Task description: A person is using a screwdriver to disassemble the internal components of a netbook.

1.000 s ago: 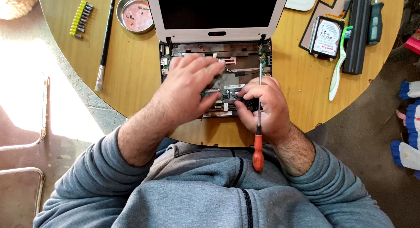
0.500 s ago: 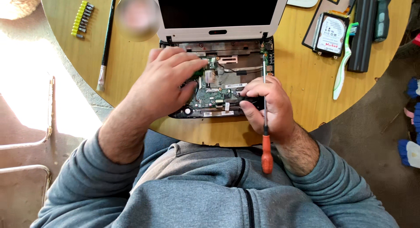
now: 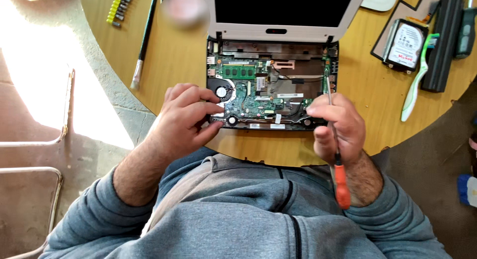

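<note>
A small white laptop (image 3: pixel 278 33) lies open on the round wooden table (image 3: pixel 179 65) with its keyboard cover off, so the green circuit board (image 3: pixel 251 97) and fan (image 3: pixel 221 91) show. My left hand (image 3: pixel 186 117) rests at the laptop's front left corner, fingers touching the edge near the fan. My right hand (image 3: pixel 335 127) sits at the front right corner and grips a screwdriver (image 3: pixel 334 139) with an orange handle; its shaft points up along the laptop's right side.
A hard drive (image 3: pixel 405 43), a green toothbrush (image 3: pixel 417 80) and a long black battery (image 3: pixel 444 40) lie on the table at the right. A paintbrush (image 3: pixel 144 40) and a strip of yellow bits (image 3: pixel 118 5) lie at the left. A metal chair frame (image 3: pixel 35 154) stands below left.
Both hands have drawn back from the middle of the circuit board to the laptop's front corners. The board is now uncovered. The screwdriver stays in my right hand.
</note>
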